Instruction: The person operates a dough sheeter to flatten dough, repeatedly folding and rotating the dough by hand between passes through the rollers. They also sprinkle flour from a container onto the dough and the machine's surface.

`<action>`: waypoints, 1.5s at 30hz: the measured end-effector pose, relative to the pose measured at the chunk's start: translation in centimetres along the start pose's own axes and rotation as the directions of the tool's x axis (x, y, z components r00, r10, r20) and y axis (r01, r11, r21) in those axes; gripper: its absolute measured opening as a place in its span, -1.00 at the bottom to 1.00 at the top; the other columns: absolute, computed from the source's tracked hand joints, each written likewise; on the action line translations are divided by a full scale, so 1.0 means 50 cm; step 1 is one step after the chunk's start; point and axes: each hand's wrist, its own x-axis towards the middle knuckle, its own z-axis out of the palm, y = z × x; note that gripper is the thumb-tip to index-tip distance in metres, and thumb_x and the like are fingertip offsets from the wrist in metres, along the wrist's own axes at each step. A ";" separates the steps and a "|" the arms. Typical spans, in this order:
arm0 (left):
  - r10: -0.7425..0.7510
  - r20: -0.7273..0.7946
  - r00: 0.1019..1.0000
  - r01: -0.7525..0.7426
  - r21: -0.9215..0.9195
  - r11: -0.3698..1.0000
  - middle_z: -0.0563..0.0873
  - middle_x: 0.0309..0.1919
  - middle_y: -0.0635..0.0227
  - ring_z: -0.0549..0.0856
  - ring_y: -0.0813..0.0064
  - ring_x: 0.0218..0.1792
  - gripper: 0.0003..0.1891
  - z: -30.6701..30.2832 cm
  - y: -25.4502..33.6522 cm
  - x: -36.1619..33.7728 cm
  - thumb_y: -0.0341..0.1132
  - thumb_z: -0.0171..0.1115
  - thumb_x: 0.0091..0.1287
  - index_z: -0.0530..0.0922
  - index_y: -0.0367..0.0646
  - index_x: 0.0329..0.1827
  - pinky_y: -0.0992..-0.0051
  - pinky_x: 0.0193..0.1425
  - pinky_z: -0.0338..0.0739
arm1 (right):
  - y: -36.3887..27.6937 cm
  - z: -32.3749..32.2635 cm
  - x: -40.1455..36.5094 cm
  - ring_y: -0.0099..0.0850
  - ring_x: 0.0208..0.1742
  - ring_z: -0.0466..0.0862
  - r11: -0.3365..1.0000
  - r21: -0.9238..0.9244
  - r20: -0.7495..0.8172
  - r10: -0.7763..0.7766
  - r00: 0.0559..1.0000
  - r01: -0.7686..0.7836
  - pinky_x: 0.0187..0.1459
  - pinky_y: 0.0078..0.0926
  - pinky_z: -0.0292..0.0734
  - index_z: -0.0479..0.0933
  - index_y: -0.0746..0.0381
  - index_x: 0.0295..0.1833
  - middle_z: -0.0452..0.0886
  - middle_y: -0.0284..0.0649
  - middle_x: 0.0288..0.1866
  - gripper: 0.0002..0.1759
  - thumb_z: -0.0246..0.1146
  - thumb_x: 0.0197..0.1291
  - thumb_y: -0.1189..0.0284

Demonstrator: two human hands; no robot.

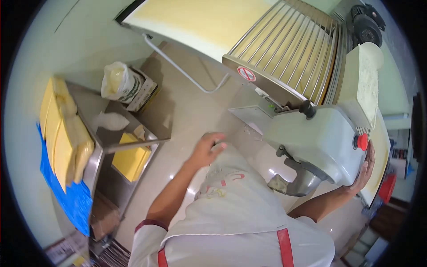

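My left hand (208, 150) hangs in front of the white apron (231, 184), thumb and fingers apart, with nothing in it. My right hand (365, 168) lies along the far side of a dough sheeter's grey housing (318, 138), just below its red button (361, 142). Its fingers look stretched out against the casing and are partly hidden by it. A black knob (307, 109) tops the housing, and a dark lever (302, 168) sits on its near side. Beyond it, the metal bar guard (289, 46) covers part of the pale conveyor belt (191, 22).
Yellow slabs (60, 129) and blue plastic sheeting (66, 191) lie on the metal shelf unit (126, 146) at left. More yellow slabs (131, 155) sit lower. A white sack (118, 82) stands in a carton by the wall. A white bin (360, 84) rests behind the housing.
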 end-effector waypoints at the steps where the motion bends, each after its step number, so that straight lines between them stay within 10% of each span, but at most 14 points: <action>1: 0.013 -0.045 0.999 -0.011 0.055 0.998 0.67 -0.06 0.08 0.64 0.11 -0.01 -0.70 -0.055 -0.030 0.023 -0.26 0.29 0.29 0.56 -0.24 0.00 0.29 0.11 0.51 | 0.003 0.002 -0.003 -0.11 0.40 0.34 0.995 0.075 -0.044 0.076 0.996 -0.073 0.44 -0.14 0.11 0.28 0.47 0.35 0.35 0.09 0.37 -0.28 0.10 0.30 0.10; 8: 0.026 -0.229 0.973 0.016 0.183 0.983 0.67 -0.05 0.08 0.65 0.16 0.00 -0.72 -0.365 -0.096 0.338 -0.34 0.25 0.30 0.55 -0.26 0.02 0.34 0.14 0.49 | 0.000 -0.034 -0.014 -0.18 0.36 0.36 0.957 0.012 -0.077 0.290 0.954 -0.290 0.40 -0.25 0.14 0.34 0.41 0.29 0.41 0.00 0.29 -0.25 0.32 0.12 0.14; 14: 0.393 -0.134 0.910 -0.317 0.387 0.866 0.58 0.13 0.06 0.54 0.09 0.17 -0.59 -0.393 -0.141 0.665 -0.33 0.27 0.26 0.48 -0.25 0.17 0.28 0.26 0.42 | -0.037 -0.008 -0.027 -0.24 0.39 0.36 0.933 -0.189 -0.303 0.240 0.922 -0.305 0.40 -0.29 0.18 0.34 0.39 0.32 0.41 -0.04 0.34 -0.40 0.26 0.24 0.33; 17: 0.408 0.097 0.908 -0.398 0.506 0.765 0.40 0.33 -0.04 0.35 0.00 0.37 -0.35 -0.371 -0.185 0.797 -0.18 0.27 0.25 0.30 -0.25 0.37 0.12 0.43 0.19 | -0.072 0.104 -0.072 -0.30 0.35 0.39 0.873 -0.376 -0.752 -0.091 0.653 -0.310 0.35 -0.37 0.28 0.32 0.38 0.35 0.41 -0.04 0.34 -0.52 0.16 0.35 0.50; 21: 0.347 0.357 0.867 -0.496 0.563 0.661 0.20 0.45 -0.12 0.14 -0.03 0.49 -0.17 -0.330 -0.162 0.928 -0.01 0.21 0.28 0.09 -0.26 0.50 0.00 0.52 -0.03 | -0.200 0.474 -0.060 -0.45 -0.01 0.55 0.766 -0.499 -0.860 -0.379 0.342 -0.406 0.08 -0.50 0.46 0.44 0.36 0.21 0.57 -0.15 0.09 -0.64 0.12 0.37 0.46; 23: 0.393 0.425 0.815 -0.572 0.490 0.658 0.17 0.46 -0.13 0.12 -0.03 0.50 -0.15 -0.327 -0.162 0.977 0.01 0.18 0.29 0.05 -0.26 0.52 0.00 0.52 -0.04 | -0.246 0.720 0.010 -0.37 0.06 0.55 0.725 -0.505 -0.856 -0.348 0.383 -0.469 0.11 -0.43 0.44 0.49 0.37 0.10 0.60 -0.14 0.03 -0.70 0.17 0.30 0.46; 28: 0.472 0.438 0.765 -0.612 0.267 0.744 0.17 0.45 -0.16 0.15 -0.07 0.47 -0.12 -0.355 -0.172 1.048 -0.03 0.23 0.27 0.01 -0.27 0.52 0.05 0.54 -0.07 | -0.235 1.183 0.190 -0.07 0.28 0.46 0.830 -0.412 -0.500 0.139 0.855 -0.376 0.30 -0.18 0.32 0.43 0.28 0.17 0.49 0.02 0.20 -0.48 0.34 0.05 0.47; 30: 0.347 0.306 0.887 -0.292 -0.212 0.933 0.29 0.37 -0.06 0.30 0.06 0.40 -0.27 -0.407 -0.198 1.075 -0.25 0.21 0.34 0.07 -0.28 0.48 0.14 0.45 0.18 | -0.197 1.310 0.223 -0.07 0.35 0.39 0.836 -0.383 -0.370 0.251 0.894 -0.393 0.35 -0.14 0.25 0.36 0.29 0.24 0.42 0.03 0.28 -0.40 0.35 0.07 0.43; 32: -0.018 0.355 0.935 0.271 -0.677 0.684 0.33 0.34 0.02 0.38 0.18 0.35 -0.36 -0.458 -0.231 1.101 -0.35 0.16 0.38 0.10 -0.28 0.45 0.21 0.34 0.38 | -0.161 1.407 0.247 -0.07 0.39 0.34 0.795 -0.449 -0.273 0.314 0.910 -0.408 0.39 -0.11 0.19 0.30 0.29 0.32 0.37 0.02 0.34 -0.33 0.35 0.09 0.39; 34: -0.230 0.637 0.735 0.637 -0.534 0.556 0.50 0.17 0.14 0.57 0.34 0.15 -0.55 -0.542 -0.207 1.129 -0.43 0.12 0.41 0.28 -0.31 0.32 0.34 0.13 0.57 | -0.133 1.492 0.274 -0.06 0.39 0.33 0.695 -0.591 -0.268 0.311 0.912 -0.410 0.39 -0.09 0.19 0.28 0.26 0.35 0.38 0.01 0.35 -0.29 0.35 0.10 0.35; 36: -0.275 0.836 0.475 0.757 -0.229 0.612 0.58 0.08 0.16 0.64 0.34 0.04 -0.60 -0.600 -0.232 1.172 -0.44 0.16 0.38 0.37 -0.31 0.25 0.34 0.08 0.60 | -0.121 1.554 0.284 -0.06 0.40 0.32 0.626 -0.671 -0.243 0.323 0.915 -0.399 0.41 -0.08 0.18 0.27 0.24 0.38 0.37 -0.01 0.36 -0.26 0.36 0.09 0.31; 42: -0.209 0.838 0.504 0.663 -0.220 0.716 0.64 0.03 0.23 0.64 0.33 0.04 -0.68 -0.752 -0.255 1.220 -0.36 0.15 0.40 0.44 -0.27 0.16 0.27 0.19 0.53 | -0.162 1.634 0.333 -0.11 0.26 0.50 0.670 -0.623 -0.105 0.441 0.892 -0.404 0.24 -0.17 0.41 0.33 0.23 0.35 0.46 -0.02 0.30 -0.37 0.24 0.13 0.38; 45: -0.376 0.861 0.344 0.837 -0.099 0.538 0.64 0.07 0.26 0.62 0.31 0.08 -0.64 -0.836 -0.319 1.260 -0.23 0.05 0.46 0.42 -0.27 0.20 0.21 0.26 0.48 | -0.177 1.679 0.366 -0.14 0.08 0.64 0.700 -0.566 0.119 0.592 0.797 -0.436 0.02 -0.22 0.58 0.38 0.25 0.31 0.58 -0.01 0.15 -0.46 0.14 0.15 0.50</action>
